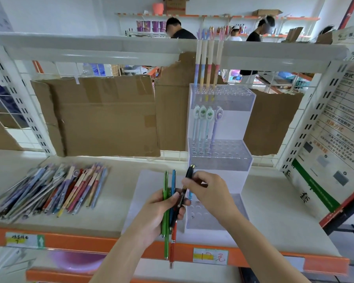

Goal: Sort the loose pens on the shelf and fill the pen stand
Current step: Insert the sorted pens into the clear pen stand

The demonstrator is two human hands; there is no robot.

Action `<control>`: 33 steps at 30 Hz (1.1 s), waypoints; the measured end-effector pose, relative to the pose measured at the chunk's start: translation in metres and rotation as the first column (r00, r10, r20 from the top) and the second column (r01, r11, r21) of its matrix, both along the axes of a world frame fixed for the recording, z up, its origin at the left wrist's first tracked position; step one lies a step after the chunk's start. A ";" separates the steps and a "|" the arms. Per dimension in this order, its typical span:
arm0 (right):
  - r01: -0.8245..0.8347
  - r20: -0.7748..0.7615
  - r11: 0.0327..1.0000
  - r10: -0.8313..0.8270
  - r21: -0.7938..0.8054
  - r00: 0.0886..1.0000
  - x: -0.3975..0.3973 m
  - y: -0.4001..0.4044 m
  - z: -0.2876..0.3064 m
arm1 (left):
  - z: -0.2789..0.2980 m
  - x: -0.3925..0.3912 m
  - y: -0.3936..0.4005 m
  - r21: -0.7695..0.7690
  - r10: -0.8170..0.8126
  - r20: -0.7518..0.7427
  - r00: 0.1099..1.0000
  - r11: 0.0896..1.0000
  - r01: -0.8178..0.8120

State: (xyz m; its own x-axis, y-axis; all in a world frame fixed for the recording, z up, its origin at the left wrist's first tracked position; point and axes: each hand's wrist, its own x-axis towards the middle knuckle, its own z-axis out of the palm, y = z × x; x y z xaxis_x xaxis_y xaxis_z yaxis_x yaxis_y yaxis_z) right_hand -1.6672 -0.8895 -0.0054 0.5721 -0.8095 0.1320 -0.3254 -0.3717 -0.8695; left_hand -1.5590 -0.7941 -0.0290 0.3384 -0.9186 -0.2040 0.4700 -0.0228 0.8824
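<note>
Dozens of loose pens [55, 188] sit piled far left on the shelf [114, 211], the left hand [157, 213] curls round a small bunch as a ready supply, and the right hand [208, 190] pinches a black pen [187, 180] by the pen stand [221, 156], probably headed for its near tier.

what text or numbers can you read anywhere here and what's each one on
"12元", handwritten: price tag on the orange shelf edge.
"兑换方式": heading on the poster at right; its smaller print is too blurred to read.
Handwritten tag with green arrow, left shelf edge: too blurred to read.
Cardboard boxes in the background: print too small to read.
</note>
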 end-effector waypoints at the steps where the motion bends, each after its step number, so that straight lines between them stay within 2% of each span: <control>1: 0.029 0.045 0.999 -0.030 0.014 0.999 -0.002 -0.002 0.004 | -0.001 0.001 0.000 0.020 0.020 -0.024 1.000 1.000 -0.019; 3: 0.104 0.151 0.994 -0.108 0.033 0.983 -0.008 -0.008 0.013 | -0.005 0.005 0.002 0.061 0.070 -0.066 0.995 0.996 -0.066; 5: 0.174 0.191 0.984 -0.167 -0.022 0.967 -0.015 -0.015 0.020 | -0.008 0.009 0.004 0.079 0.122 -0.098 0.988 0.990 -0.114; 8: 0.203 0.103 0.963 -0.186 -0.180 0.977 -0.022 -0.021 0.016 | -0.009 0.013 0.003 0.074 0.164 -0.129 0.978 0.985 -0.156; 11: 0.156 0.020 0.955 -0.157 -0.253 0.987 -0.021 -0.024 0.001 | -0.007 0.013 0.000 0.064 0.147 -0.137 0.980 0.988 -0.140; 14: 0.121 -0.034 0.950 -0.137 -0.289 0.990 -0.017 -0.025 -0.011 | -0.006 0.010 -0.002 0.062 0.131 -0.141 0.981 0.990 -0.123; 21: 0.055 -0.163 0.965 -0.099 -0.257 0.982 -0.011 -0.027 -0.027 | -0.004 0.009 0.000 0.053 0.135 -0.116 0.984 0.990 -0.130; 24: 0.042 -0.211 0.959 -0.104 -0.279 0.972 -0.011 -0.027 -0.030 | -0.004 0.010 0.001 0.066 0.122 -0.055 0.991 0.991 -0.118; 27: 0.003 -0.308 0.939 -0.115 -0.343 0.944 -0.009 -0.028 -0.028 | -0.007 0.010 0.001 0.065 0.117 -0.017 0.993 0.991 -0.115; 30: -0.053 -0.418 0.882 -0.168 -0.468 0.893 -0.007 -0.029 -0.026 | -0.007 0.010 0.000 0.043 0.113 -0.035 0.993 0.993 -0.112; 33: -0.075 -0.464 0.841 -0.219 -0.536 0.859 -0.004 -0.030 -0.026 | -0.006 0.009 0.000 0.039 0.107 -0.058 0.993 0.994 -0.104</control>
